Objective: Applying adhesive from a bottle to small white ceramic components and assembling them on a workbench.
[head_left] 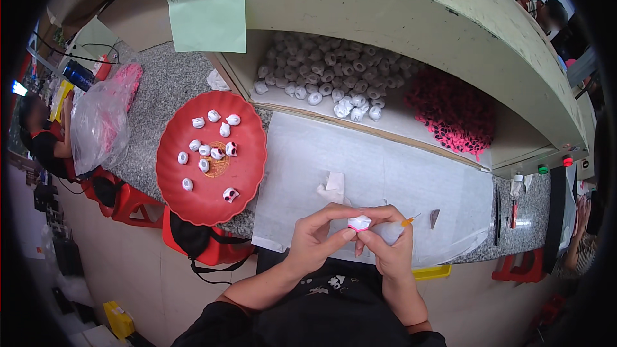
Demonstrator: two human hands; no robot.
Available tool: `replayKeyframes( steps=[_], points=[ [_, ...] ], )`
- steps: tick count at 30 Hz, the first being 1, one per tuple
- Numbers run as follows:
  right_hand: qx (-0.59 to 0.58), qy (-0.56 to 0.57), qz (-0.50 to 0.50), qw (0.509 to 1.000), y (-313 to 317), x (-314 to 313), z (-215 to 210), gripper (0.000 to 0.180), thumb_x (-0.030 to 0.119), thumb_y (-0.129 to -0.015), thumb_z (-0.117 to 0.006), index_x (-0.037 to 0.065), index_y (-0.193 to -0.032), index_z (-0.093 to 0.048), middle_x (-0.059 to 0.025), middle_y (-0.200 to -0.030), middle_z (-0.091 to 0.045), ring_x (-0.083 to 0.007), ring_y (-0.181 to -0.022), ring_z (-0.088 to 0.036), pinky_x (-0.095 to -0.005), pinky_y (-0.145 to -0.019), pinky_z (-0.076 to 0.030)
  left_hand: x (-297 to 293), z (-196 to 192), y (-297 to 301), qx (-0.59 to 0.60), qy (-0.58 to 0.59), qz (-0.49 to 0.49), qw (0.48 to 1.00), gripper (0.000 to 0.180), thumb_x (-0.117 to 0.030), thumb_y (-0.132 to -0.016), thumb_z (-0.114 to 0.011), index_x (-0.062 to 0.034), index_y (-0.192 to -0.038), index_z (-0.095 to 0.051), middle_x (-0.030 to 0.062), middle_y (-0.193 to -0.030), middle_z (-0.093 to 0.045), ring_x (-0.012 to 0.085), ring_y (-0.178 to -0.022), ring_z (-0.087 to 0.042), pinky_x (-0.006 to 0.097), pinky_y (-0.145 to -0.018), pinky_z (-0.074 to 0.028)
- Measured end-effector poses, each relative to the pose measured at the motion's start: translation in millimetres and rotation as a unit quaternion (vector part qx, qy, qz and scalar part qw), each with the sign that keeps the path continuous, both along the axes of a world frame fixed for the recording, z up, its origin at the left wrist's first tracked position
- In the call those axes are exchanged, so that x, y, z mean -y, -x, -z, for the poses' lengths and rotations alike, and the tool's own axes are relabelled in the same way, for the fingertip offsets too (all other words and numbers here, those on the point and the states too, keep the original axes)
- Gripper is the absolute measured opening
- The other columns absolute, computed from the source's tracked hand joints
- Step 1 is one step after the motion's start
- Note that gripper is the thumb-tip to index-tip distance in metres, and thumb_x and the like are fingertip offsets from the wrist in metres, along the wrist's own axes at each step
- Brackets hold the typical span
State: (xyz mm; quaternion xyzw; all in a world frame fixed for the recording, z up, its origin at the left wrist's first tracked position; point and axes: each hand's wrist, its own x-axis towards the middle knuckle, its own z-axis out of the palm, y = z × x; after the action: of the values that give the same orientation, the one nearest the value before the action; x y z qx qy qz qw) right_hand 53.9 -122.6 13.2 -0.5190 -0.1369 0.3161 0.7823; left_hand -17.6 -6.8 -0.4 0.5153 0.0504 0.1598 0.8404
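Both hands meet over the near edge of the white work sheet (379,173). My left hand (315,238) pinches a small rounded white piece with a pink lower edge (359,223) between thumb and fingers. From the other side, my right hand (393,254) grips the same piece with its thumb and fingertips. Tucked in that right hand is a translucent squeeze bottle (389,232) with an orange tip pointing right. A scrap of white paper (333,185) lies on the sheet beyond my hands. To the left, a red scalloped tray (170,173) holds several similar white pieces, some with dark spots.
A shelf (398,122) behind the sheet holds many white rounded pieces (334,67) and a heap of pink-and-black pieces (453,112). A small dark blade-like piece (435,218) lies at right. Red stools (138,209) stand left; another person (51,132) sits far left.
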Motion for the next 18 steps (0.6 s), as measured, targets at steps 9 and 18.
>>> replayKeyframes(
  steps=[9,18],
  points=[
    [-0.021,-0.013,0.002,1.0,0.9,-1.0,-0.4,0.021,-0.005,-0.069,-0.054,-0.004,-0.09,-0.048,-0.0128,-0.075,-0.055,-0.0144,-0.057,-0.055,-0.023,-0.043,-0.045,5.8,-3.2,-3.6,0.018,0.049,-0.013,0.999,0.024,0.003,-0.077,-0.05,0.0029,-0.101,-0.049,0.0108,-0.093,-0.052,0.0143,-0.083,-0.049,0.027,-0.06,-0.046],
    [-0.033,-0.024,0.006,0.999,-2.6,2.0,6.4,0.021,-0.004,-0.069,-0.055,-0.004,-0.089,-0.048,-0.0133,-0.076,-0.055,-0.0145,-0.057,-0.055,-0.0239,-0.043,-0.046,3.7,0.2,-4.4,0.001,0.046,0.013,0.999,0.025,0.003,-0.077,-0.05,0.0014,-0.102,-0.05,0.0104,-0.093,-0.053,0.0148,-0.084,-0.049,0.026,-0.066,-0.043]
  ],
)
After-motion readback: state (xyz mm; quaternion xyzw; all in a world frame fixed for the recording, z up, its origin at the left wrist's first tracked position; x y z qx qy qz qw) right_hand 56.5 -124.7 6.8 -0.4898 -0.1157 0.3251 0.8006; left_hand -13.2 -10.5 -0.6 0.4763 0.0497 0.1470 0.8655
